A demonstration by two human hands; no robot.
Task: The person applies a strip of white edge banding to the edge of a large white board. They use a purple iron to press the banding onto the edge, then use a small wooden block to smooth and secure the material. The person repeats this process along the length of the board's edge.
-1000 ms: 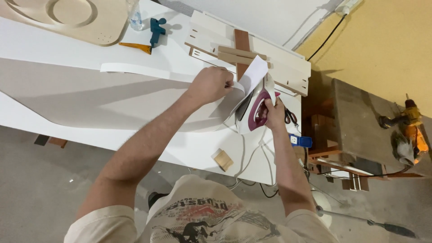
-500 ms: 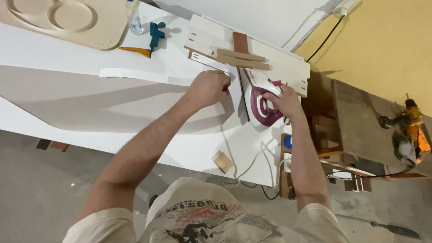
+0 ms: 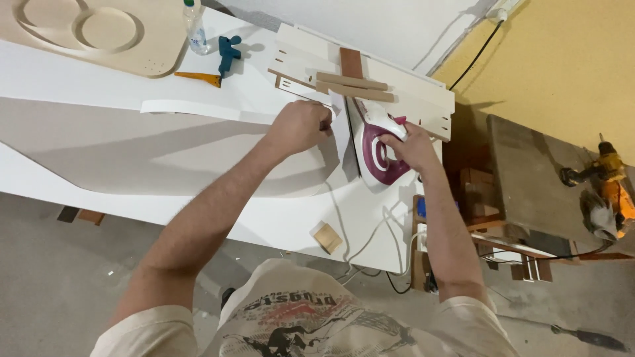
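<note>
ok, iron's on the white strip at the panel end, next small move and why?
Probably slide the iron slowly along the white strip. The right hand grips its handle, the sole lies against the strip, and the left hand pinches the strip right beside it, holding it against the white panel.

My white worktable carries a curved white panel and slotted boards. A small wood block, a blue clamp, a plastic bottle and the iron rest on it too.
</note>
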